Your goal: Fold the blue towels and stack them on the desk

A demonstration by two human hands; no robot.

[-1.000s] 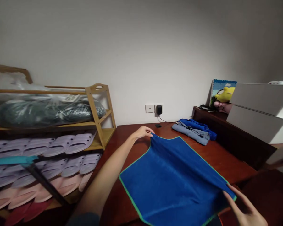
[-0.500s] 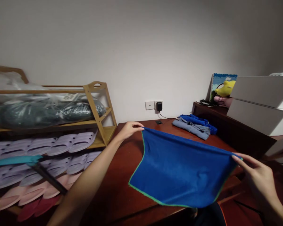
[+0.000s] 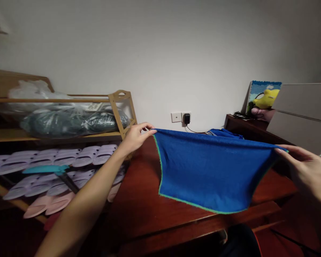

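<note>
I am reading no word or number here. One pale label point(image 3: 94, 106) is showing on the clear plastic bag point(image 3: 57, 122), but its dark marks are appearing too blurred for me.

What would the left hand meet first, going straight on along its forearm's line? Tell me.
Beyond the blue cloth it pinches, the left hand would probably meet the white wall, though depth is unclear here.

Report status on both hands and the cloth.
Left hand, right hand: each pinching an edge. Blue cloth: hanging between them. Cloth pile behind, partly hidden.
</note>
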